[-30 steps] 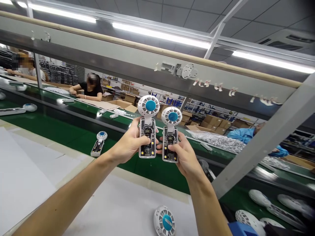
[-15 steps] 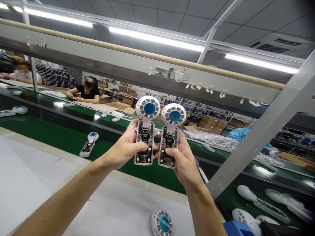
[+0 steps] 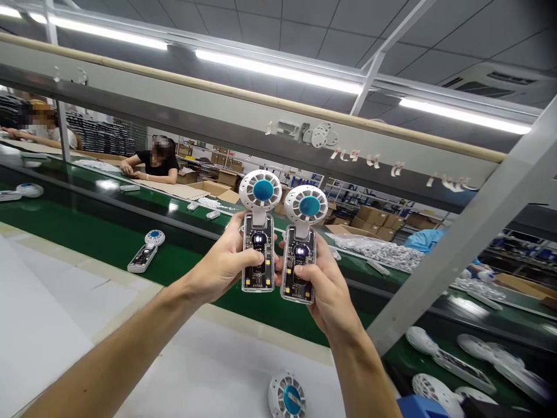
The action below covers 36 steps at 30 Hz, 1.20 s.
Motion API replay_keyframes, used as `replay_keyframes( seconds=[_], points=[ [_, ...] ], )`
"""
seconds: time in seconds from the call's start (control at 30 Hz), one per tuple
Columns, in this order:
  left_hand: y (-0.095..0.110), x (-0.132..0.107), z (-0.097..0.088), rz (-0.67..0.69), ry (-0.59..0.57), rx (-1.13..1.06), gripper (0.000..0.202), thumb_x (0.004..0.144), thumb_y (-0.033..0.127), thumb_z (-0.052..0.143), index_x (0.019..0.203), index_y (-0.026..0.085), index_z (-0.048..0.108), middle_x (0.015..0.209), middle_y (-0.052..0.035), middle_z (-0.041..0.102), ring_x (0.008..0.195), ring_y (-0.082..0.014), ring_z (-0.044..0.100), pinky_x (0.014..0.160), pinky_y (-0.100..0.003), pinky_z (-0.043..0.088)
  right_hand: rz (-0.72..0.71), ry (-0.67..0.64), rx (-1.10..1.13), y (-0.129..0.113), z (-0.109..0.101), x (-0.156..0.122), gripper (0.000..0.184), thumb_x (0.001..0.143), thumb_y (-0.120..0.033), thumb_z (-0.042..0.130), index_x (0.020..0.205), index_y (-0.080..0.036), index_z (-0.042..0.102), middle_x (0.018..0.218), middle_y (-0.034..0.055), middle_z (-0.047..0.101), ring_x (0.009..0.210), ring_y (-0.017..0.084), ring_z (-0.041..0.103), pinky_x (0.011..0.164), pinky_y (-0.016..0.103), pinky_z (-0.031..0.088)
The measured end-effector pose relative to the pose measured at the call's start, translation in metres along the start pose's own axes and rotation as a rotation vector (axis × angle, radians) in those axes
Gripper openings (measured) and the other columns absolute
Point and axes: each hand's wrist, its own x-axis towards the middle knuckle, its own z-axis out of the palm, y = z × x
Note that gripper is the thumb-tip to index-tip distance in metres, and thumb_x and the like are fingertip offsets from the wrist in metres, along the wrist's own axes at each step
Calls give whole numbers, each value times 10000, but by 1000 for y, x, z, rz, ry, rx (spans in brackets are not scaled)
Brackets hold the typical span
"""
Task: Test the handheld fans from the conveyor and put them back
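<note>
My left hand (image 3: 226, 255) grips a handheld fan (image 3: 260, 190) upright, its thumb on the front of the clear-cased body, where a circuit board shows. A second, matching handheld fan (image 3: 306, 205) is held beside it in my right hand (image 3: 328, 278), that thumb also pressed on the front. Both have round white slotted heads with blue centres, and small displays glow white on their boards. The fingers behind the fans are partly hidden. Below them, a further fan (image 3: 288, 396) lies on the white worktop (image 3: 195, 360), cut off by the lower edge.
A green conveyor belt (image 3: 87, 238) crosses in front, carrying a fan (image 3: 147, 251) at left and several more at right. A slanted metal post (image 3: 452, 244) stands at right. Past the belt sit a co-worker (image 3: 156, 159) and a pile of small white parts (image 3: 374, 247).
The displays on both held fans have lit up white. The fans on the belt have shifted left. My hands hold nearly the same position.
</note>
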Motion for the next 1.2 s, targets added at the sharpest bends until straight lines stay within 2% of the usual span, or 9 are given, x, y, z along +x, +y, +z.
replay_keyframes(
  seconds=[0.1,0.23,0.4,0.57,0.73,0.93,1.2],
  points=[
    [0,-1,-2,2,2,-15,731,743,117,710,1352,239,325,895,-40,694,744,-230,718,701,-362,597,14,-38,4,-2,-3,-1,803,749,-222,653,1473,-298,314,897,20,683,727,196,655,693,356,592],
    [0,-1,-3,3,20,6,743,702,55,693,1321,238,325,877,-25,687,733,-210,713,694,-328,586,6,-61,-36,-5,-3,-3,877,695,-122,631,1486,-309,302,954,15,673,782,188,653,695,325,579],
    [1,-1,0,-5,58,-2,699,736,93,687,1320,246,333,931,-32,680,736,-221,720,686,-354,594,-18,-55,-64,-7,-1,-4,819,754,-148,624,1486,-344,312,1179,28,641,911,194,654,752,332,589],
    [1,-1,1,-10,63,-16,710,735,119,694,1337,233,335,882,-29,683,724,-224,716,676,-355,594,-16,-54,-85,-5,-3,-3,744,786,-176,613,1464,-331,347,1093,26,655,849,188,641,718,336,593],
    [0,0,0,-17,55,-32,657,740,119,685,1296,229,352,909,-47,695,719,-224,718,662,-348,591,-12,-48,-86,-7,-4,-5,748,782,-169,615,1461,-325,344,1205,47,632,861,189,650,713,332,592],
    [0,-1,2,-1,48,-45,602,736,101,668,1243,221,365,905,-42,686,701,-227,715,668,-370,590,10,-38,-56,-6,-4,-3,736,758,-195,634,1437,-306,371,980,27,670,790,194,650,688,334,590],
    [-2,-1,5,2,35,-34,669,737,98,681,1292,234,332,916,-32,686,712,-216,712,670,-359,591,6,-20,-24,-9,-4,-4,772,735,-201,678,1442,-285,377,1047,48,670,802,201,676,654,326,598]
  ],
)
